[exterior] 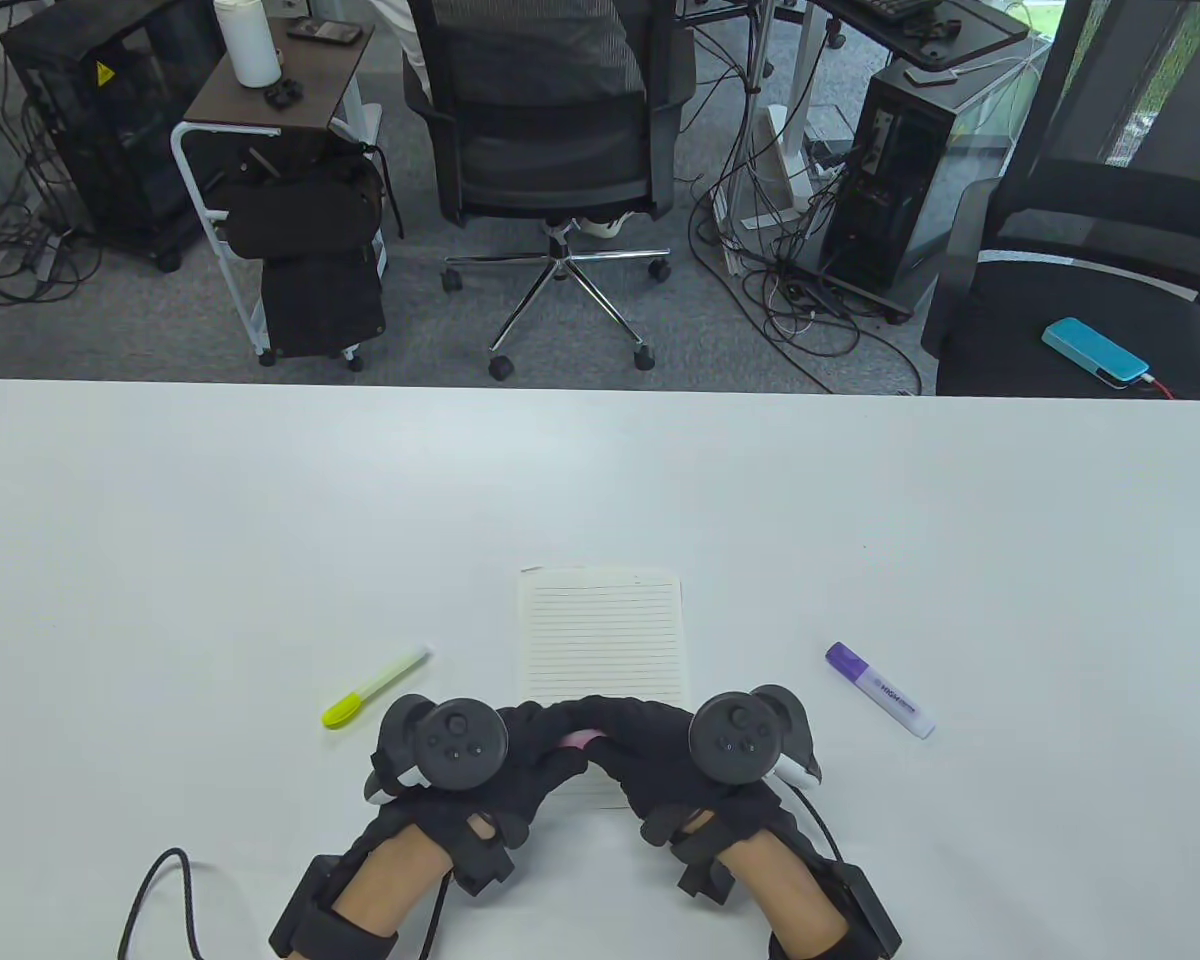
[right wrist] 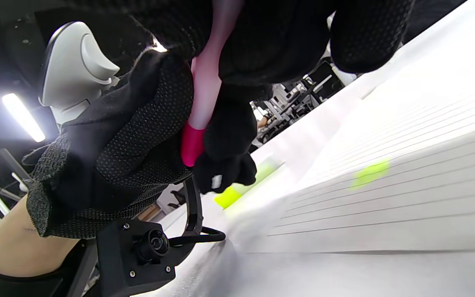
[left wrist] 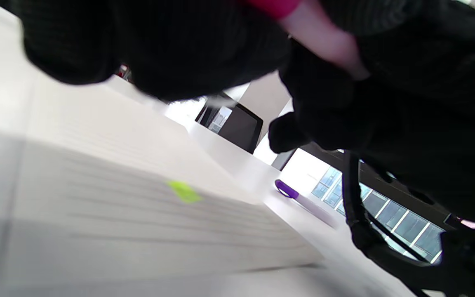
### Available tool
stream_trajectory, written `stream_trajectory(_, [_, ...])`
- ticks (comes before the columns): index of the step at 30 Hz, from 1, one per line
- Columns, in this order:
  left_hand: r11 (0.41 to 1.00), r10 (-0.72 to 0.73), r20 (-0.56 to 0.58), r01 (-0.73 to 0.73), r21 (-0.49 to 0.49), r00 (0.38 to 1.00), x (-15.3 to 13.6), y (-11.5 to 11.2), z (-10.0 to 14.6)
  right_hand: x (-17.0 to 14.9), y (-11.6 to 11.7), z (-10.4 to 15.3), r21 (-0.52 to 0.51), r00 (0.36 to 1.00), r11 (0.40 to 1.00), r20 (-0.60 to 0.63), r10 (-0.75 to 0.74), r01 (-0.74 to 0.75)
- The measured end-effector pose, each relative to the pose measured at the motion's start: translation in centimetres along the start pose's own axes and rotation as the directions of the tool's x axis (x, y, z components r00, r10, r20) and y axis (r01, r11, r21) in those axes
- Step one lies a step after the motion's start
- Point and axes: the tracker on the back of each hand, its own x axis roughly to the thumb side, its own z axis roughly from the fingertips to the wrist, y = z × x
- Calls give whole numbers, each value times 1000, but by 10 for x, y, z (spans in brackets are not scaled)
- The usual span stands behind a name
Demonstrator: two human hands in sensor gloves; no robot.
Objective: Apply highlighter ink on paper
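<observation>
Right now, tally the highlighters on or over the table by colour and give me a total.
Yellow highlighter, lying left of the paper: 1
Purple highlighter, lying right of the paper: 1
Pink highlighter, held between the left hand and right hand: 1
Total: 3
</observation>
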Motion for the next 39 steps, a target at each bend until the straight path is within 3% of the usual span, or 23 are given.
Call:
stream_trajectory(4, [998, 69, 8, -69, -6, 998, 3, 10, 0, 0, -3, 0, -14, 994, 994, 13, -104, 104])
stream_trajectory(9, [991, 131, 15, -131, -1, 991, 3, 17, 1, 3, -5, 0, -25, 992, 992, 47, -121, 122])
stream_trajectory(10, [992, 121, -32, -120, 31, 992, 0, 19, 1, 3, -6, 2, -31, 990, 991, 60, -127, 129])
stream_trajectory(11, [992, 127, 33, -127, 14, 991, -3, 19, 0, 6, -8, 1, -49, 992, 994, 85, -89, 93])
stream_trajectory(13, [980, 197, 25, -197, 22, 980, -8, 17, 1, 9, -11, 2, -38, 997, 999, 73, -29, 32])
stream_trajectory(15, [982, 165, 20, -167, 85, 986, -10, 13, 1, 7, -13, 2, -26, 997, 998, 55, -62, 63])
stream_trajectory(16, [989, 133, 6, -134, 69, 991, -10, 13, 1, 5, -14, 2, -41, 996, 997, 57, -68, 70])
stream_trajectory(19, [992, -80, -82, 88, 90, 993, -17, 16, 5, -8, -27, 8, -100, 999, 994, -12, -39, 38])
stream_trajectory(21, [982, -140, -151, 157, 109, 979, -24, 20, 7, -14, -36, 12, -124, 998, 992, -61, 9, -17])
stream_trajectory(24, [986, -127, -254, 149, 69, 959, -35, 20, 9, -23, -46, 17, -144, 988, 986, -139, 63, -83])
stream_trajectory(27, [982, -189, -292, 184, -44, 938, -40, 16, 7, -29, -52, 20, -145, 979, 985, -192, 64, -92])
stream_trajectory(39, [880, -465, -290, 400, -257, 836, -34, -3, 0, -36, -47, 18, -54, 936, 983, -319, 148, -173])
